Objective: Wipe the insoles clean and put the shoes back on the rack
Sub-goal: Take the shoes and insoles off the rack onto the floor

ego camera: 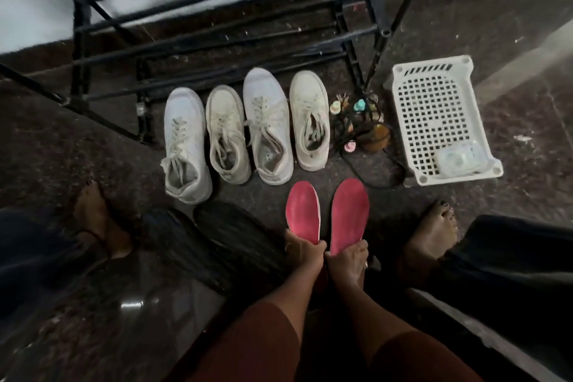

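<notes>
left hand (305,254) grips the heel of the left insole (302,214), right hand (348,260) pinches the right insole (350,214), both red, side by side, near four white shoes (266,127) lined up before the black rack (80,49).

Open floor (257,195) lies between shoes (269,127) and insoles (303,211); rack bars (217,37) crowd behind.

Dark speckled floor (93,139) with a black rack (217,37), four white shoes (266,124) in a row, a white basket (459,177).
</notes>
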### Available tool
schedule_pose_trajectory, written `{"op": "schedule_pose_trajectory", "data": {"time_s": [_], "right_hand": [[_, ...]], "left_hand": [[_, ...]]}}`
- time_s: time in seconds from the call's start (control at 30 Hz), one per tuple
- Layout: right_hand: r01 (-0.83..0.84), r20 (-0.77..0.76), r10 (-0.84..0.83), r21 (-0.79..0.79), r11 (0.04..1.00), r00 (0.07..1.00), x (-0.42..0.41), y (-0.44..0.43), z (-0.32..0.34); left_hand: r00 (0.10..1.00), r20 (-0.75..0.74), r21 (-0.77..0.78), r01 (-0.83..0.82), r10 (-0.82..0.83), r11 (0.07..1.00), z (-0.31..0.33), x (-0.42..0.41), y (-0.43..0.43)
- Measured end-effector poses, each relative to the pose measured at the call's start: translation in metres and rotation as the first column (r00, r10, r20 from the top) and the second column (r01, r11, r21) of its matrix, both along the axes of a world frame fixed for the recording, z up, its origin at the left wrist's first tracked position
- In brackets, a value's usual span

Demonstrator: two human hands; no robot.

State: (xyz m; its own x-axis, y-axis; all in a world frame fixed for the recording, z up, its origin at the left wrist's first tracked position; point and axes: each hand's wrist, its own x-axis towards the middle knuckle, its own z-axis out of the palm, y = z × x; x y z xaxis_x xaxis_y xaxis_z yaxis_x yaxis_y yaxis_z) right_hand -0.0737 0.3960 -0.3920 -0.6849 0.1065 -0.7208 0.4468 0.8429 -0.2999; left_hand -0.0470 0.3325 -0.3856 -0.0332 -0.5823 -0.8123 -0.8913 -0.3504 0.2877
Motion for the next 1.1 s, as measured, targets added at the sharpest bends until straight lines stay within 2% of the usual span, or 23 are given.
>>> {"op": "schedule_pose_trajectory", "data": {"time_s": [0.17, 0.3, 0.43, 0.57, 0.67, 0.8, 0.87, 0.97, 1.03, 1.1], "right_hand": [[-0.081, 0.005, 0.081, 0.028, 0.996, 0.997, -0.001, 0.001, -0.009], [-0.108, 0.018, 0.108, 0.054, 0.993, 0.994, -0.010, -0.006, -0.011], [-0.125, 0.073, 0.118, 0.092, 0.988, 0.990, -0.019, -0.011, -0.010], [-0.120, 0.100, 0.109, 0.121, 0.985, 0.989, -0.026, -0.007, -0.003], [-0.141, -0.017, 0.145, 0.141, 0.980, 0.989, -0.039, -0.005, 0.009], [-0.119, -0.337, 0.160, 0.140, 0.983, 0.928, -0.089, 0.001, 0.034], [-0.120, -0.421, 0.186, 0.180, 0.976, 0.888, -0.126, 0.016, 0.040], [-0.053, -0.484, 0.153, 0.215, 0.975, 0.862, -0.179, 0.037, 0.044], [0.045, -0.558, 0.062, 0.177, 0.983, 0.827, -0.209, 0.041, 0.049], [0.064, -0.571, 0.054, 0.184, 0.981, 0.819, -0.233, 0.046, 0.049]], "left_hand": [[0.992, -0.001, 0.012, 0.125, -0.125, 0.992, -0.016, -0.009, -0.010], [0.989, 0.019, 0.068, 0.142, -0.144, 0.988, -0.020, -0.007, -0.020], [0.973, 0.029, 0.054, 0.226, -0.228, 0.973, -0.020, -0.001, -0.021], [0.934, 0.147, 0.000, 0.328, -0.324, 0.945, -0.012, 0.002, -0.022], [0.925, 0.208, -0.090, 0.341, -0.317, 0.936, 0.001, -0.016, -0.021], [0.913, 0.139, -0.278, 0.407, -0.383, 0.870, 0.020, -0.072, -0.014], [0.887, 0.093, -0.321, 0.457, -0.452, 0.830, 0.028, -0.105, -0.008], [0.778, 0.028, -0.384, 0.588, -0.628, 0.712, 0.034, -0.152, 0.005], [0.716, -0.029, -0.381, 0.638, -0.698, 0.670, 0.037, -0.178, 0.013], [0.669, -0.067, -0.362, 0.675, -0.740, 0.643, 0.037, -0.199, 0.021]]}}
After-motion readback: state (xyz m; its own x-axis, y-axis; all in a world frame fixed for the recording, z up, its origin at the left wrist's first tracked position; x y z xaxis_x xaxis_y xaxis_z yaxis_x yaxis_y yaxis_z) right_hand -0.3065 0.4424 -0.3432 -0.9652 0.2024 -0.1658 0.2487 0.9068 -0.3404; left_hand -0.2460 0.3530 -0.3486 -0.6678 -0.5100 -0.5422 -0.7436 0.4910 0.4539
